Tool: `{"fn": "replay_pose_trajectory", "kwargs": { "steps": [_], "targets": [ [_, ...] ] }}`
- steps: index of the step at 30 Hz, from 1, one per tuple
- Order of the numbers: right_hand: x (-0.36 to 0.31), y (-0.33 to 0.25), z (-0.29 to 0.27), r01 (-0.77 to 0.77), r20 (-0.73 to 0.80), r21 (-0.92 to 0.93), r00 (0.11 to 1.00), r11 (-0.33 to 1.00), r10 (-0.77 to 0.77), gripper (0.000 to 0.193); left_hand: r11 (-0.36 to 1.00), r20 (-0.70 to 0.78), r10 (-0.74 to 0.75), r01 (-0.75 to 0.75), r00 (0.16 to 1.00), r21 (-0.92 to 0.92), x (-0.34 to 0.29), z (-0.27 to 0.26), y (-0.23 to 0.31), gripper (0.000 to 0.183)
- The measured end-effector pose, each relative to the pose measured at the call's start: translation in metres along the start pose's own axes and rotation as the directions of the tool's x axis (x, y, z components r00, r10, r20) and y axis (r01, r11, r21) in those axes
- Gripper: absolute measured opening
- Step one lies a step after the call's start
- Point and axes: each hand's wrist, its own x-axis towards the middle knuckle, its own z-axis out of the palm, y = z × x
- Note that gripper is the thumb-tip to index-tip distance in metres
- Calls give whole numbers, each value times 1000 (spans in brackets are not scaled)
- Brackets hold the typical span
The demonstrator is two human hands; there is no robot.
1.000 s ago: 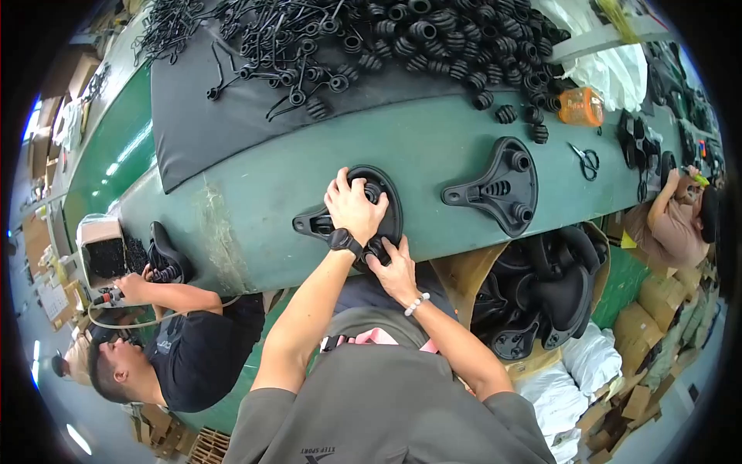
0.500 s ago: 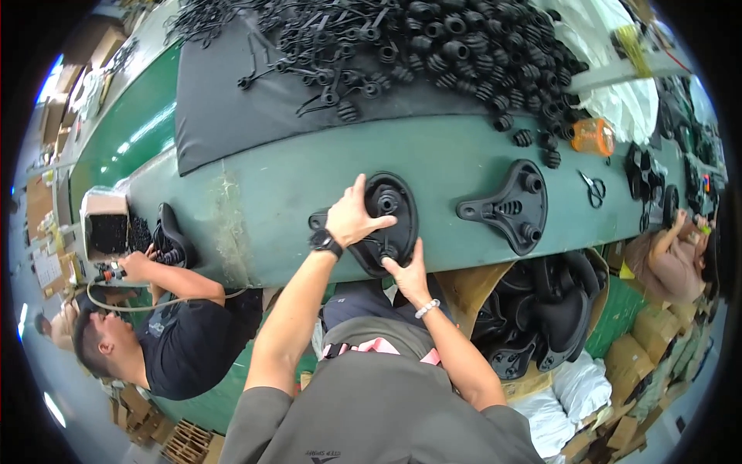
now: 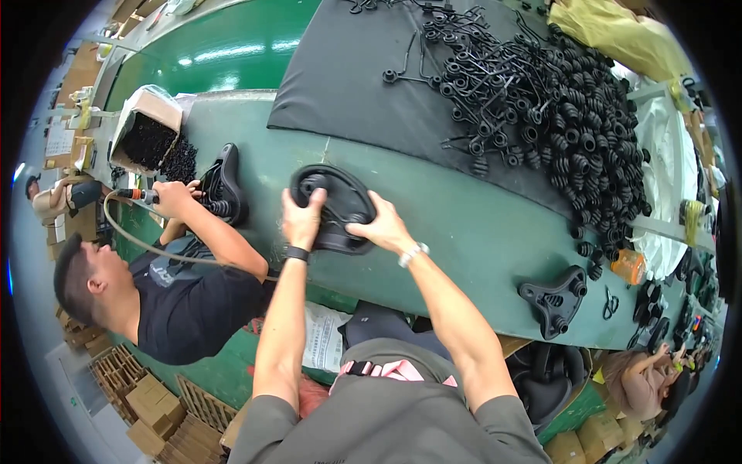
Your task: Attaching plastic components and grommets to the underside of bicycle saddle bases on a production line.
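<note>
Between my two hands is a black bicycle saddle (image 3: 334, 188), its underside with round fittings facing up, over the green table. My left hand (image 3: 303, 223) grips its left edge, thumb over the rim. On the other side my right hand (image 3: 385, 226) holds the right edge, its thumb reaching inward onto the underside. The fingers beneath the saddle are hidden. A second saddle (image 3: 555, 303) lies underside up on the table, far to my right.
At left a co-worker (image 3: 170, 301) holds a power screwdriver (image 3: 139, 195) with a hose, near another saddle (image 3: 230, 185) and a carton (image 3: 171, 112) of small black parts. Black ribbed bushings (image 3: 580, 147) and metal rails (image 3: 487, 100) pile up behind. Scissors (image 3: 610, 304) and an orange jar (image 3: 628, 267) lie right.
Both hands have carried the saddle leftward along the table, closer to the co-worker, and turned it. My view has swung left too. The second saddle stays behind on the right.
</note>
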Motion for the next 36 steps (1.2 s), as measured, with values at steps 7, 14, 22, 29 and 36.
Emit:
{"fn": "replay_pose_trajectory", "kwargs": {
  "steps": [7, 14, 22, 29, 36],
  "targets": [
    [69, -20, 45, -6, 4, -27, 1000, 1000, 6, 124, 998, -23, -52, 53, 998, 37, 72, -6, -29, 113],
    [10, -16, 27, 166, -191, 81, 970, 983, -149, 105, 957, -86, 286, -281, 954, 65, 100, -15, -57, 91],
    [-262, 187, -211, -25, -970, 17, 242, 1000, 22, 30, 641, 234, 756, -764, 612, -75, -148, 93, 51, 64],
    [-390, 364, -331, -65, -762, 585, 295, 808, 576, 69, 308, 770, 637, -903, -40, -301, -363, 285, 137, 93],
    [-366, 330, -326, -102, -613, 629, 544, 771, 572, 59, 387, 873, 481, -914, 86, -123, -389, 308, 144, 80]
  ]
}}
